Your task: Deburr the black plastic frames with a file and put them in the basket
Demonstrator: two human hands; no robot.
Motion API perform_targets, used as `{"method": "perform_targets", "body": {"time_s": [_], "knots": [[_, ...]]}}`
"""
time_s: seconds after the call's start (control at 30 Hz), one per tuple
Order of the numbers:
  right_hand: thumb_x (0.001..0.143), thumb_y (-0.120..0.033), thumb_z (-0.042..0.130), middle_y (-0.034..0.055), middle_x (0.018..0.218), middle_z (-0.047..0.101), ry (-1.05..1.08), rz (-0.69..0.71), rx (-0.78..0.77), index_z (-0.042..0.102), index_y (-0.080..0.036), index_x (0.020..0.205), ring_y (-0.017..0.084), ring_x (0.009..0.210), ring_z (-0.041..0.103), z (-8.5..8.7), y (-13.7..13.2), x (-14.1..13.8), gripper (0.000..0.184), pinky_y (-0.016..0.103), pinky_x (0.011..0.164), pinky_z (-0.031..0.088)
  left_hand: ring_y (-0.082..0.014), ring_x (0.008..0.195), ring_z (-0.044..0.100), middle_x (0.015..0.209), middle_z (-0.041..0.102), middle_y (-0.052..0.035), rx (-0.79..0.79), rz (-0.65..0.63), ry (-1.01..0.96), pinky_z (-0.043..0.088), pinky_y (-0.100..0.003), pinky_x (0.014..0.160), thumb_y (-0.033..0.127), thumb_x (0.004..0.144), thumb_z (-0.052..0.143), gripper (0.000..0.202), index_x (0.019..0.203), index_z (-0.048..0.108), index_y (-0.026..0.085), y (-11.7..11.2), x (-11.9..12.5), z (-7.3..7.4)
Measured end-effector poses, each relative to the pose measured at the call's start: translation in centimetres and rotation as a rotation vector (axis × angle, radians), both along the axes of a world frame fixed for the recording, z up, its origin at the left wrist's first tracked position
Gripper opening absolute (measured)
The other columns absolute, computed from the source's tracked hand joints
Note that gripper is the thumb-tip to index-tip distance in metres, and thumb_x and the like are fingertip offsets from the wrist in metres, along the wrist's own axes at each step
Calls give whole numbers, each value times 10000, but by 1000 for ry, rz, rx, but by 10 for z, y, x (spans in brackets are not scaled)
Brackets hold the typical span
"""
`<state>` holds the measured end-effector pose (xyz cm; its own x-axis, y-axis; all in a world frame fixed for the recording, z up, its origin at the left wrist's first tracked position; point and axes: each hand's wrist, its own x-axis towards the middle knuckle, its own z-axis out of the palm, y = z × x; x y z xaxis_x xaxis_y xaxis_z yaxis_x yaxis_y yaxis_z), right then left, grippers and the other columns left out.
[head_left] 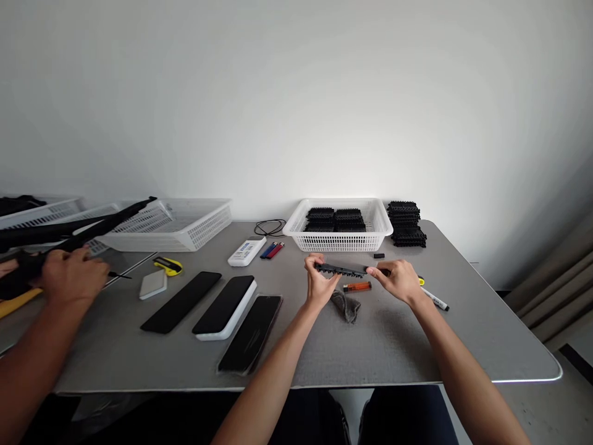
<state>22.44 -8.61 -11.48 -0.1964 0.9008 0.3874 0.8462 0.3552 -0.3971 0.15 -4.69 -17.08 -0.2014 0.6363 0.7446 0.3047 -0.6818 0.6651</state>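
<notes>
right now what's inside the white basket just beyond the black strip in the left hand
The white basket holds black toothed parts stacked in left and right groups. What lies beneath them is hidden.

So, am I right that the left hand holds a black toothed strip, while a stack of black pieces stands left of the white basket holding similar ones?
Not quite: in the head view, the stack of black pieces stands right of that white basket. The left hand does hold the strip.
</notes>
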Motion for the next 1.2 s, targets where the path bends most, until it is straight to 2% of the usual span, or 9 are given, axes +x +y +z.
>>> {"method": "perform_targets", "body": {"time_s": [0.23,0.43,0.67,1.2], "knots": [[908,-731,276,18,497,503,-92,5,13,549,-216,549,142,491,422,1,-4,-6,685,272,532,196,-148,804,438,875,386,12,55,2,4,399,-297,760,117,615,675,524,890,254,266,-1,0,2],[898,-746,278,18,491,493,-102,18,6,525,-214,532,142,480,410,-1,0,3,690,275,527,193,-148,771,420,853,372,23,95,12,-8,386,-303,739,184,638,691,534,891,229,271,2,-3,3],[907,-737,264,19,499,506,-94,38,31,561,-216,557,142,485,423,-3,0,2,694,268,524,203,-148,784,437,855,383,21,73,-9,-8,395,-307,746,164,609,698,551,877,228,270,1,-5,6],[894,-751,279,15,496,497,-90,16,5,531,-217,546,144,488,422,-2,0,3,685,278,536,194,-154,797,432,869,380,16,53,-32,12,391,-307,751,176,632,694,542,892,228,272,1,-8,5]]}}
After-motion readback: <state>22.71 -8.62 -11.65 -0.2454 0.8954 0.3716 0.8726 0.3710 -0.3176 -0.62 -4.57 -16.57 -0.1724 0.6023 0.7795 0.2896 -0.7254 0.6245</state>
